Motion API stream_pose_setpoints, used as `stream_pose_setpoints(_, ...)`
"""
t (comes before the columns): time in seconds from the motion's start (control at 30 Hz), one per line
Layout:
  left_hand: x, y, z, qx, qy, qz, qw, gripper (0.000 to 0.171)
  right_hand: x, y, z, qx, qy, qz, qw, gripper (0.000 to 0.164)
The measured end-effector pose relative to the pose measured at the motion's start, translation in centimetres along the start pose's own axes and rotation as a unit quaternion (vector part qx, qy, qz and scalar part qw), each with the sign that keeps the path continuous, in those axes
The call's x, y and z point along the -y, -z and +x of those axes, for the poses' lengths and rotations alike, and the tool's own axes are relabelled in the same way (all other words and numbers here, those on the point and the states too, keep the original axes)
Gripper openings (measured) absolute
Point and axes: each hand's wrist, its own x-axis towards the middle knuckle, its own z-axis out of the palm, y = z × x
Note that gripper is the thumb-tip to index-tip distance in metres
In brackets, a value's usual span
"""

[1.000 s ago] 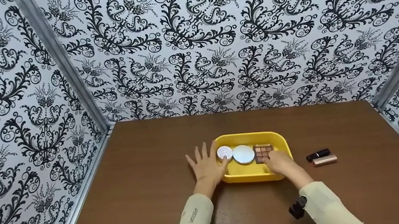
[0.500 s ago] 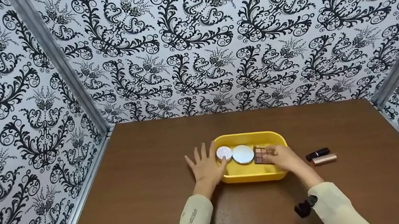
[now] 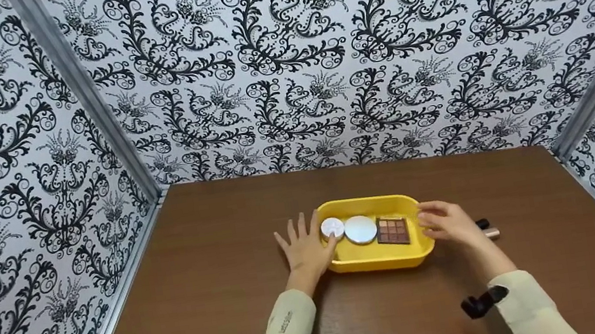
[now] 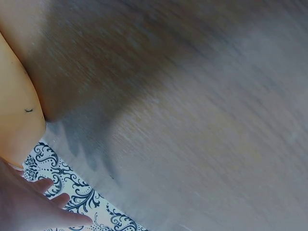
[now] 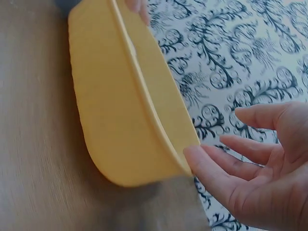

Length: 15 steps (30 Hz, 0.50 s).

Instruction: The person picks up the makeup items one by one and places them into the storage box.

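A yellow tray [image 3: 386, 264] stands on the brown table. Inside it, from left to right, are a small white round case [image 3: 332, 228], a larger white round compact [image 3: 360, 230] and a brown eyeshadow palette [image 3: 392, 230]. My left hand [image 3: 306, 254] rests at the tray's left end with fingers spread and the thumb over the rim. At the right end, my right hand [image 3: 452, 221] is beside the rim, holding nothing; its fingers look loosely bent in the right wrist view. To its right lie a black lipstick [image 3: 482, 223] and a rose-gold lipstick [image 3: 491, 233], partly hidden by that hand.
Patterned black-and-white walls [image 3: 318, 69] enclose the table at the back and sides. Grey metal posts stand at the corners. Bare brown tabletop [image 3: 215, 250] shows to the left of the tray. A black wrist camera [image 3: 480, 303] is strapped to the right sleeve.
My right hand has let go of the eyeshadow palette and moved right, out to the tray's right rim. The palette lies in the tray, fully visible. My left hand stays put.
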Motion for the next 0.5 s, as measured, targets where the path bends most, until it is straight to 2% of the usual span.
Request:
stream_pose_setpoints(0.2,0.0,-0.1,0.1,0.001,0.002,0.002,1.0000,0.070,-0.5,2.6,-1.0,-0.004,-0.006,0.079,0.997,0.052)
stream_pose_setpoints(0.37,0.0,-0.3,0.2,0.002,0.002,0.004,1.0000,0.070,-1.5,4.7,-1.9,-0.026,-0.022,0.086,0.996,0.051)
stream_pose_setpoints(0.5,0.1,-0.3,0.1,0.001,0.003,0.004,1.0000,0.070,-2.5,6.3,-2.6,-0.035,-0.031,0.114,0.992,0.030)
